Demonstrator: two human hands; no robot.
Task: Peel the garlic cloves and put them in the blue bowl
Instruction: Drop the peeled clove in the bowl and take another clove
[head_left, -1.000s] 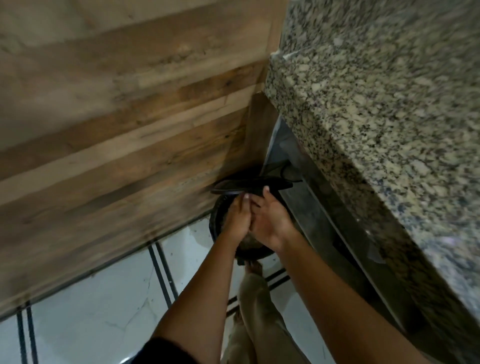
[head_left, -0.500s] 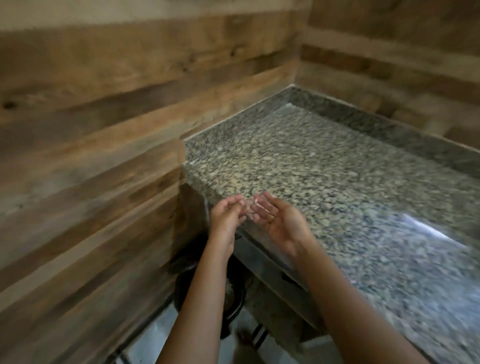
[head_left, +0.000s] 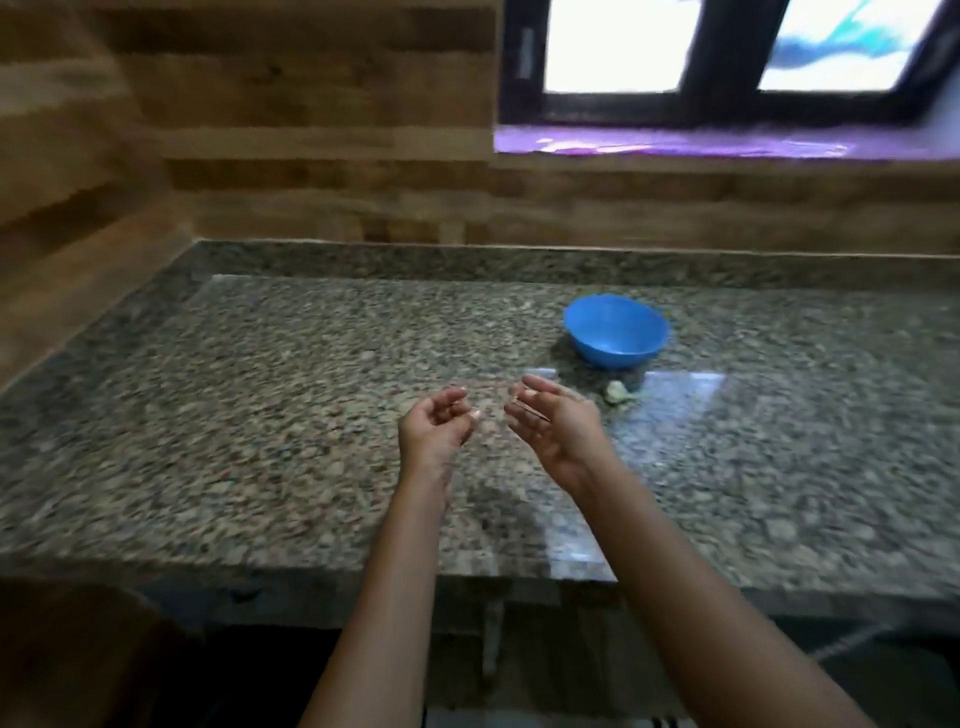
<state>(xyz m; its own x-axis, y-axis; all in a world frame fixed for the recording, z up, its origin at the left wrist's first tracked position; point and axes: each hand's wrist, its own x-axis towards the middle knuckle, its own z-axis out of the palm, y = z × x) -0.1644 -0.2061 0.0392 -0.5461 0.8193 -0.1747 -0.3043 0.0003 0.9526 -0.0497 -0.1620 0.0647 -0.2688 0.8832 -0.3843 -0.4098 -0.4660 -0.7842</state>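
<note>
**Hands empty above granite counter; garlic beside blue bowl**

Wood-plank walls (head_left: 311, 171) enclose the corner, with a dark-framed window (head_left: 722, 57) at upper right above a purple-tinted sill (head_left: 675, 143). Below these runs a speckled granite countertop (head_left: 260, 415), glossy, with a pale reflection patch near its right centre.

Blue bowl (head_left: 615, 332) stands upright on the counter toward the back right; contents cannot be made out. Just in front of it, apart from its base, lies a small pale garlic piece (head_left: 617, 392) on the granite; blur hides whether it is a clove or a bulb.

Both forearms reach in from the bottom edge. Left hand (head_left: 436, 428) is raised over the counter, fingers loosely curled, nothing in it. Right hand (head_left: 553, 421) is held palm inward, fingers spread and relaxed, grasping nothing; it sits near the garlic without touching it. The two hands face each other, close but apart.
</note>
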